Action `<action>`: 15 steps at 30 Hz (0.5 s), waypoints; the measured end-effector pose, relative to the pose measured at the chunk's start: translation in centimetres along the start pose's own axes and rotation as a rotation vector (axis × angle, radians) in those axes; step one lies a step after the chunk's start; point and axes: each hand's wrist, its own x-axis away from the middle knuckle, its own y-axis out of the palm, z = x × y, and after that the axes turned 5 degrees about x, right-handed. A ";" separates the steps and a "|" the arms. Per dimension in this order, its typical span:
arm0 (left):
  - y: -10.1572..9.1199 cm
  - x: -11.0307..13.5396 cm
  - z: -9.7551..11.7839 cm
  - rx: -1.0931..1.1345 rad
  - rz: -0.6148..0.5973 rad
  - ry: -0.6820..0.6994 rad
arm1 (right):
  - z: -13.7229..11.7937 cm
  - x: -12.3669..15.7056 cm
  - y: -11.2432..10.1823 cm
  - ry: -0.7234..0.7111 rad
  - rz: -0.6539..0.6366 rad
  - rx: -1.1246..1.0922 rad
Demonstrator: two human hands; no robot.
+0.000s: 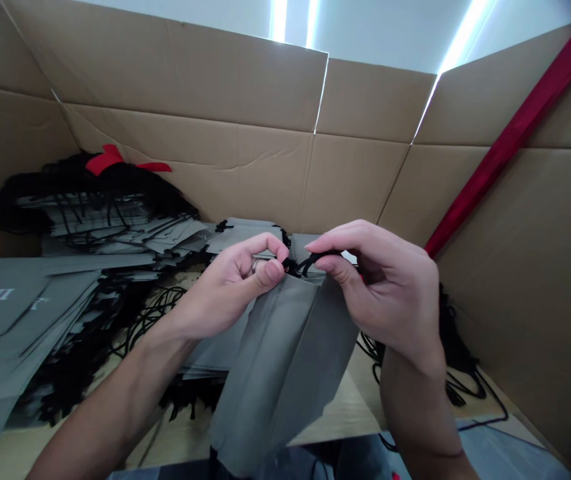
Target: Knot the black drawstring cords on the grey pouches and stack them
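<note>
A grey fabric drawstring bag (pixel 285 353) hangs below my hands, creased lengthwise with a stitched seam along its left side. Thumb and index finger of my left hand (pixel 245 280) are pinched at the bag's top corner, where black cord (pixel 291 265) comes out; a ring shows on a finger. Just to the right, my right hand (pixel 385 287) pinches a black cord end (pixel 322 255) between thumb and forefinger. The two pinches are a short gap apart, and the cord between them looks bunched or knotted. The bag's lower end hangs past the table's front edge.
Stacked grey bags (pixel 30 313) with black cord ends lie at the left. Behind them rises a pile of bags topped with black cords and a red strip (pixel 105 160). Cardboard walls (pixel 205 87) enclose the table. Loose black cords (pixel 480 393) lie at right.
</note>
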 end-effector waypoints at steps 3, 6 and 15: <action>-0.2 0.0 0.1 -0.028 0.044 -0.009 | 0.3 0.2 -0.1 0.025 -0.005 0.014; -0.2 0.1 0.2 -0.021 0.079 -0.002 | 0.5 0.2 -0.1 0.050 -0.035 -0.003; -1.4 -1.0 0.1 -0.161 0.765 0.119 | -0.4 0.4 -1.1 -0.043 -0.266 -0.031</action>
